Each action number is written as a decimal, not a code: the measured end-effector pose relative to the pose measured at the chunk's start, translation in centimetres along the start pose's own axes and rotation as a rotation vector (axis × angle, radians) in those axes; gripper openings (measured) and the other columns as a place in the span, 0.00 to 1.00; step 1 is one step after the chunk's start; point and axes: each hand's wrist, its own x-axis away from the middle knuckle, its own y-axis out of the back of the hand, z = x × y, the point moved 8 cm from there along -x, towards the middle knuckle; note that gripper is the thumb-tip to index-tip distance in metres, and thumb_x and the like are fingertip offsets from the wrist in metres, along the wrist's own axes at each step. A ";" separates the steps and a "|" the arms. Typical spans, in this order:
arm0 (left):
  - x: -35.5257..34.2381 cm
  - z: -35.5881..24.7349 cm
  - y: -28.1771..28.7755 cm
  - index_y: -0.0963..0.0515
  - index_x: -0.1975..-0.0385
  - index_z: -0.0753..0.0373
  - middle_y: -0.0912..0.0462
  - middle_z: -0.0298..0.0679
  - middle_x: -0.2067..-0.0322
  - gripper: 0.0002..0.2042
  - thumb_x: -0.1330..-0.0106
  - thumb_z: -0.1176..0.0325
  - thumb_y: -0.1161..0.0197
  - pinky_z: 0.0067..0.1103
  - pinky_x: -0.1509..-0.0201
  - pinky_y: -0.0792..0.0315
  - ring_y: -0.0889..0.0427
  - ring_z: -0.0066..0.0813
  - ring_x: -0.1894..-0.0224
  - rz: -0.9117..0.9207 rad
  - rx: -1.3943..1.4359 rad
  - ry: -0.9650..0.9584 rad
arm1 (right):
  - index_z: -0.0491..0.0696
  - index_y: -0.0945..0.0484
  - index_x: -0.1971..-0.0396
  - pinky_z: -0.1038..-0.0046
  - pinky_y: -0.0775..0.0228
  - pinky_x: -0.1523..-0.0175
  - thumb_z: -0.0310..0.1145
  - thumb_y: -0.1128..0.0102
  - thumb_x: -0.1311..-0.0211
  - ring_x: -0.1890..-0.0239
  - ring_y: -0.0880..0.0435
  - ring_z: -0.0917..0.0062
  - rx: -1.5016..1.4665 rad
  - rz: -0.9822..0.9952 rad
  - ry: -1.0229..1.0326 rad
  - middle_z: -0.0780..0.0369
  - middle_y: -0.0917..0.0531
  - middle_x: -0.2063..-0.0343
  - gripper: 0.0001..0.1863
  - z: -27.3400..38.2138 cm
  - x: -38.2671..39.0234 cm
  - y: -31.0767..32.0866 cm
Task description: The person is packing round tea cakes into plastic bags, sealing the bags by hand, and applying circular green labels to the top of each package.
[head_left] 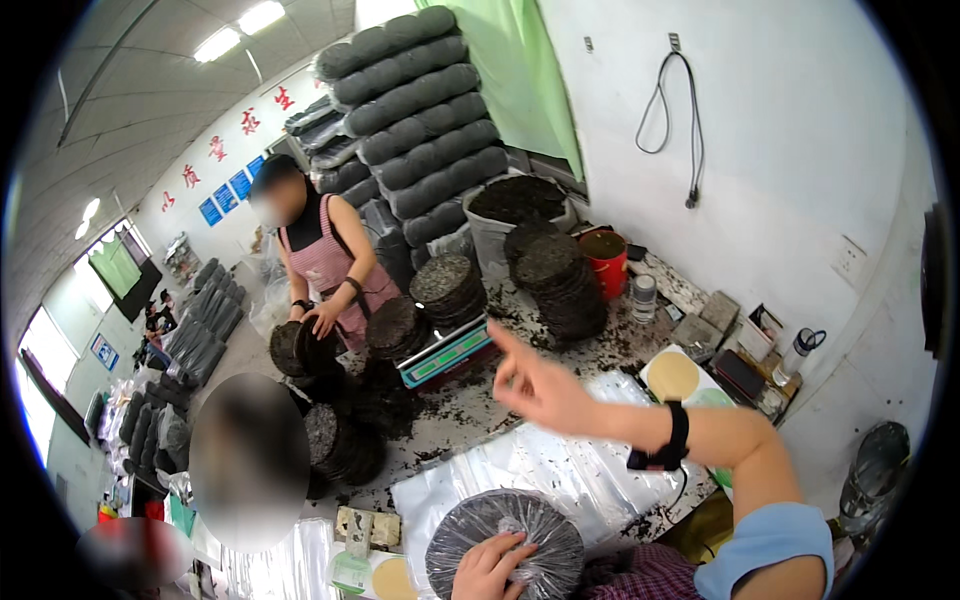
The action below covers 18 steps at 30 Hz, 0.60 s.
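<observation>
Clearly, we have little free room on the long grey worktable (pixel 470 410): its surface is covered with dark crumbs, and the only open part is the sheet of clear plastic bags (pixel 570 470) that lies between our two hands. Behind this sheet stand the tall stack of dark round pressed cakes (pixel 565 285) and a smaller stack (pixel 448 288), and between them we see the flat scale with a green front (pixel 445 355), so the far edge of the table is crowded. At the right edge, near the white wall (pixel 790 150), small things are packed together: a red bucket (pixel 607 262), a small jar with a lid (pixel 644 298) and a round cream-coloured paper disc (pixel 673 377). The lower edge of the picture cuts off our left forearm, and the faces of the other persons are blurred. A person in a striped pink apron (pixel 330 265) stands across the table with one hand on dark cakes; we cannot make out the details there. Our left hand (pixel 490 568) lies flat, fingers spread, on top of the round dark cake wrapped in clear plastic (pixel 505 540), which rests at the near edge of the table. Our right hand (pixel 535 385), with a black wristband (pixel 672 440), hangs in the air above the table, loosely open with one finger pointing forward, and it holds nothing.
</observation>
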 end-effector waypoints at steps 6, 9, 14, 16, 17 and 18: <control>1.4 0.5 0.0 0.25 0.52 0.63 0.25 0.45 0.50 0.22 0.52 0.76 0.39 0.35 0.43 0.34 0.28 0.47 0.46 -0.023 0.038 0.013 | 0.50 0.56 0.31 0.68 0.29 0.63 0.36 0.41 0.44 0.73 0.20 0.68 0.319 -0.202 0.152 0.60 0.20 0.76 0.44 4.6 -16.5 9.0; 1.3 0.4 -0.2 0.25 0.52 0.62 0.25 0.45 0.49 0.22 0.52 0.76 0.39 0.35 0.43 0.34 0.28 0.47 0.46 -0.033 0.048 -0.001 | 0.47 0.42 0.37 0.65 0.29 0.59 0.39 0.42 0.44 0.67 0.19 0.64 0.453 -0.324 0.161 0.57 0.18 0.72 0.35 5.4 -21.0 15.3; 0.3 0.8 0.4 0.25 0.53 0.62 0.25 0.43 0.49 0.22 0.52 0.77 0.38 0.36 0.43 0.34 0.29 0.47 0.45 0.005 0.057 0.059 | 0.48 0.27 0.57 0.61 0.28 0.58 0.42 0.42 0.43 0.61 0.19 0.60 1.014 -0.248 0.003 0.57 0.19 0.66 0.18 -4.3 -15.9 17.8; -0.1 1.1 -0.1 0.24 0.53 0.62 0.26 0.43 0.48 0.22 0.52 0.78 0.38 0.36 0.43 0.35 0.29 0.47 0.44 0.055 0.058 0.080 | 0.46 0.28 0.63 0.60 0.28 0.60 0.42 0.42 0.44 0.63 0.19 0.59 1.205 -0.132 -0.162 0.56 0.21 0.66 0.16 -13.7 -9.5 19.1; 0.0 1.2 -0.3 0.24 0.53 0.62 0.26 0.43 0.48 0.22 0.51 0.78 0.37 0.36 0.42 0.35 0.29 0.47 0.44 0.069 0.050 0.075 | 0.45 0.29 0.64 0.59 0.27 0.62 0.42 0.41 0.45 0.65 0.19 0.59 1.241 -0.109 -0.178 0.55 0.22 0.67 0.16 -17.2 -4.9 19.2; -0.2 1.3 -0.5 0.25 0.52 0.62 0.26 0.43 0.48 0.22 0.51 0.78 0.37 0.37 0.42 0.36 0.29 0.47 0.44 0.078 0.041 0.064 | 0.45 0.30 0.62 0.59 0.27 0.64 0.41 0.41 0.46 0.66 0.19 0.60 1.262 -0.068 -0.312 0.54 0.22 0.67 0.18 -20.7 0.0 19.4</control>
